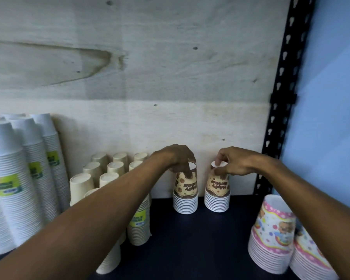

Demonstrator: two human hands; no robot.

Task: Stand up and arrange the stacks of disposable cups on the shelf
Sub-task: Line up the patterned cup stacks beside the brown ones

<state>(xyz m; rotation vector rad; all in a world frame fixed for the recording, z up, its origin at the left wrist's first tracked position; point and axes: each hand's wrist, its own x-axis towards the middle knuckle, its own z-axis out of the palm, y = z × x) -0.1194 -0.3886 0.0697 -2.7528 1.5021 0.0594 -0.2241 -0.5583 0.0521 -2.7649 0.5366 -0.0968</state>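
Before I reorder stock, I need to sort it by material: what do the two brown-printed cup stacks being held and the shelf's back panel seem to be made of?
The two brown-printed cup stacks look like matte printed paper: white rolled rims and flat white bases. The left hand and right hand each grip one at the top. The pale back panel looks like unfinished plywood, with visible grain, knots and a stain.

Two bare forearms were seen, left hand (180,158) and right hand (233,163) both ungloved. No sleeve edge was caught in frame; nothing worn at wrists or fingers could be made out.
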